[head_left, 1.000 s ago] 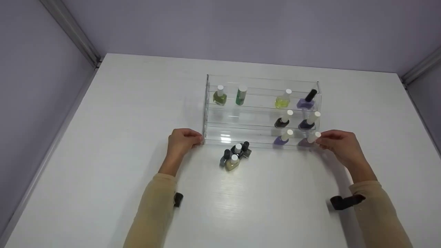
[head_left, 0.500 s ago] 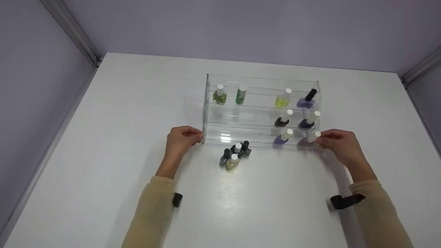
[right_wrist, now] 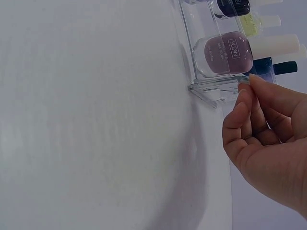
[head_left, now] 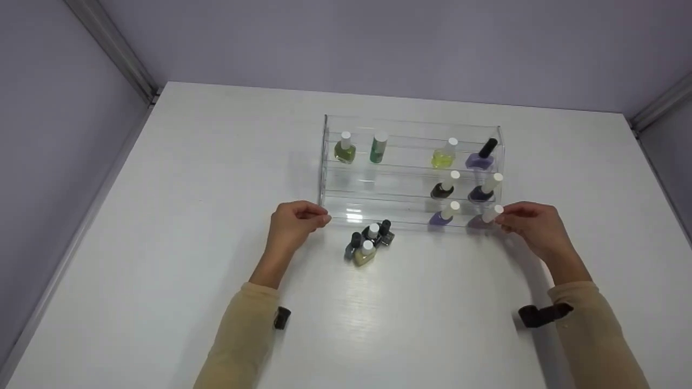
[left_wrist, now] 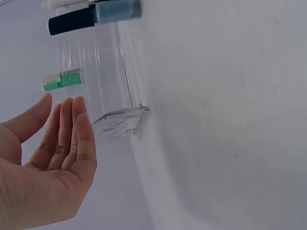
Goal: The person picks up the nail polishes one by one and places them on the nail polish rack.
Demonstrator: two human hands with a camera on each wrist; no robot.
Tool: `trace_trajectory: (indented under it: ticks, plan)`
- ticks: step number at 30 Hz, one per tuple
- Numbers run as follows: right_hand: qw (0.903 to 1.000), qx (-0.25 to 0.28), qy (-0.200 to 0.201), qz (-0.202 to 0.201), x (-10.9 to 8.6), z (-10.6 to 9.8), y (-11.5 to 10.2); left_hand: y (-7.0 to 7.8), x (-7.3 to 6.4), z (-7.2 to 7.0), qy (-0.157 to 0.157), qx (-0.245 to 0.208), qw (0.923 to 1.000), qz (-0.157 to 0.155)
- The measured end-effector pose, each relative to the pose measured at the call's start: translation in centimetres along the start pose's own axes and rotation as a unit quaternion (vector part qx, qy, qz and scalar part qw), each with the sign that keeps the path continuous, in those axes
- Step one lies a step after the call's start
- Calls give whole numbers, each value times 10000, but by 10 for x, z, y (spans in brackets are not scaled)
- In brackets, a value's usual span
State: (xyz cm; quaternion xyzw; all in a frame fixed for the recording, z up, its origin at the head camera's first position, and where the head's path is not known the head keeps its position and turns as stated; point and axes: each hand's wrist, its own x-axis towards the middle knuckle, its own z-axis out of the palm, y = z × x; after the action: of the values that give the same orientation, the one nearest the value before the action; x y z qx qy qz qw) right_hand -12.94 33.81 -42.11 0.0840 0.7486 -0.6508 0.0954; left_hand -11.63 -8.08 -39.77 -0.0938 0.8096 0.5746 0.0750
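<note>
A clear acrylic rack [head_left: 378,208] with stepped shelves stands on the table. My right hand [head_left: 532,224] pinches the side panel at its front right corner, beside a mauve nail polish bottle [right_wrist: 229,53] with a white cap. My left hand [head_left: 296,224] is just off the front left corner, thumb parted from the loosely bent fingers [left_wrist: 62,127], nothing between them. Right of it, in front of the rack, several nail polish bottles cluster: a beige one [head_left: 364,256] with a white cap, a grey-blue one [left_wrist: 117,10] with a black cap, and darker ones [head_left: 373,232].
On the rack's top shelf are an olive bottle [head_left: 344,153], a green bottle [head_left: 377,148], a yellow bottle [head_left: 442,158] and a lilac bottle [head_left: 479,161]. Dark bottles [head_left: 442,190] and a purple one [head_left: 441,218] stand lower right. A lilac wall [head_left: 389,48] rises behind the white table [head_left: 367,329].
My left hand has let go of the rack's left side and moved slightly right and toward me, its thumb and fingers parting. The right hand and the rack have stayed in place.
</note>
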Motion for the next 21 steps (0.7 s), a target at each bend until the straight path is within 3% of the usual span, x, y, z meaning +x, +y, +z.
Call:
trace_trajectory:
  ticks: [8, 21]
  plan:
    - [9998, -183, 55, -12, 0, 1, 0, 1, -10, 10, -225, 77, 9996, 119]
    - [9991, -420, 69, 0, -1, 2, -1, 0, -19, 20, -718, -267, 9965, 326]
